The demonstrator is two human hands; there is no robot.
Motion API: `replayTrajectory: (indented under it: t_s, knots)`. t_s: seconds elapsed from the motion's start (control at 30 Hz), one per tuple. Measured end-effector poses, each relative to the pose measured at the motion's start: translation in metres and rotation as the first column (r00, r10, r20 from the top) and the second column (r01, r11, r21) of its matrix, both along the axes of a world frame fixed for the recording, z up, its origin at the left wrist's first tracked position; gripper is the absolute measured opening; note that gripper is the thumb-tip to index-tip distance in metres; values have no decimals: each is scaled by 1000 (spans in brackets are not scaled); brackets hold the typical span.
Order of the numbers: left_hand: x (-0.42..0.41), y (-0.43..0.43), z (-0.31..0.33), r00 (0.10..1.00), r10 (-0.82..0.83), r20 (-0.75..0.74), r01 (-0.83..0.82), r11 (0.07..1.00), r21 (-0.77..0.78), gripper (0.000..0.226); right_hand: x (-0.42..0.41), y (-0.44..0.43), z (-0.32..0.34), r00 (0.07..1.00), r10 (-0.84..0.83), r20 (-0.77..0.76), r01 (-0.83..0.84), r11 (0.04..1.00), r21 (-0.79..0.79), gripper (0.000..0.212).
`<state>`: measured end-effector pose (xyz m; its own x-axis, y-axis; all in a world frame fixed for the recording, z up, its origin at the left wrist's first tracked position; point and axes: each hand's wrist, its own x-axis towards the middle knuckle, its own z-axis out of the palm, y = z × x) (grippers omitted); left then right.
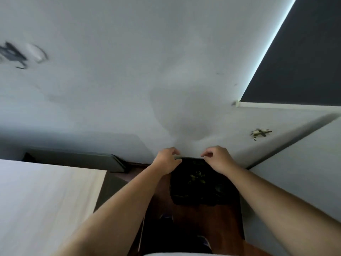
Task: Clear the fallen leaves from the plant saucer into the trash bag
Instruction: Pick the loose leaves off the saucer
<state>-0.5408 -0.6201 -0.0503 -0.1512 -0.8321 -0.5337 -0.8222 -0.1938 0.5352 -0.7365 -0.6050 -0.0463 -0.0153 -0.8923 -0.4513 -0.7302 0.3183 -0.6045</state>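
Both hands at the far rim of the black bag on the floor, by the wall.

My left hand [167, 159] and right hand [217, 159] sit close together at the rim of the bag [203, 193]. The fingers [174, 151] are curled as if pinching that edge, but the frame is too dim and blurred to tell whether they really grip it. A few green leaves [197, 177] lie inside the open mouth; the saucer is not in view. I judge the step in hand to be holding the mouth open or drawing it shut. To do it well I would pinch the rim itself, keep it taut between both hands, and lift evenly so the leaves stay at the bottom.
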Motion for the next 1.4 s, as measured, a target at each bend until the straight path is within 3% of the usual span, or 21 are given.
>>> replayTrajectory:
  t_s: [0.13,0.27,0.4,0.53,0.67,0.83,1.1,1.2,1.27,1.4]
  knots:
    - [38,35,41,989,147,-5,-146,980,-131,34,46,-3,34,987,162,5,-161,984,-71,16]
    - [109,97,74,922,388,-3,-379,900,-216,27,127,11,61,916,399,-22,-398,906,-146,14]
    - [188,191,104,738,674,-29,-652,701,-287,22,230,55,87,764,645,-22,-634,744,-210,13]
    - [255,307,124,501,865,-7,-819,472,-326,20,329,126,104,525,850,-24,-831,507,-231,12]
    - [295,412,128,289,957,6,-908,276,-315,17,402,205,114,341,940,-22,-915,327,-237,13]
    - [348,522,121,133,988,73,-943,149,-299,15,487,302,113,143,989,-32,-959,131,-252,14]
    - [448,651,93,14,991,131,-952,53,-302,19,593,432,79,-104,991,-83,-977,-117,-178,24]
    - [474,671,78,28,985,170,-955,76,-285,25,618,457,64,-158,977,-140,-975,-178,-137,25]
    - [485,670,68,78,980,184,-953,128,-275,32,627,456,55,-160,965,-210,-976,-186,-114,28]
    - [501,654,54,216,945,245,-918,282,-278,35,635,427,46,-36,929,-369,-992,-77,-98,35]
